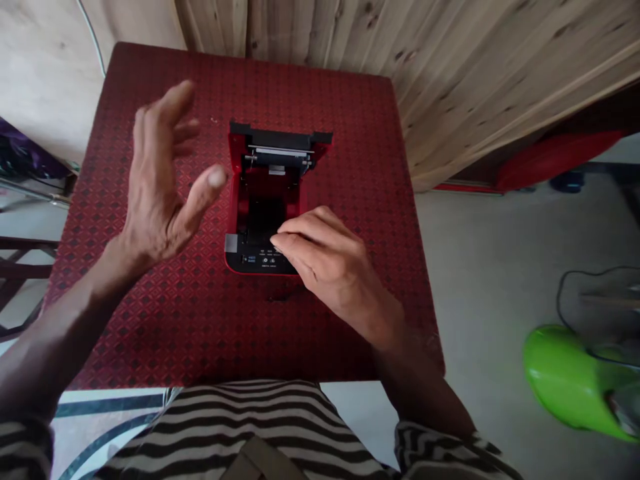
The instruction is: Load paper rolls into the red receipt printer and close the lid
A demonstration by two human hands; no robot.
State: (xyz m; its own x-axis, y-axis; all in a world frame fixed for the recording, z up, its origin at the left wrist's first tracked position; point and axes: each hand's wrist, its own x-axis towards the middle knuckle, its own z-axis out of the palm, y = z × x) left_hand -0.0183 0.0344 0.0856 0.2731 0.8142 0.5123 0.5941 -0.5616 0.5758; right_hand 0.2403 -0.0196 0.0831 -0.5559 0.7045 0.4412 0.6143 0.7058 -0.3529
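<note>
A small red and black device that looks like a label printer (235, 259) rests on the red patterned table, its lid (280, 140) swung up at the back. Inside it is a dark hollow, and small printed marks and round buttons show on its black front panel. My right hand (330, 257) is over the front right part, fingertips pinched together at the panel's edge; whatever they hold, if anything, is hidden. To the left of the device, my left hand (163, 177) is raised with thumb and fingers apart, holding nothing.
The red patterned table (350, 120) stands against a wooden plank wall (450, 80). A green plastic object (565, 373) with a dark cord is on the floor at right. Dark wooden chair parts (23, 270) show at the left edge.
</note>
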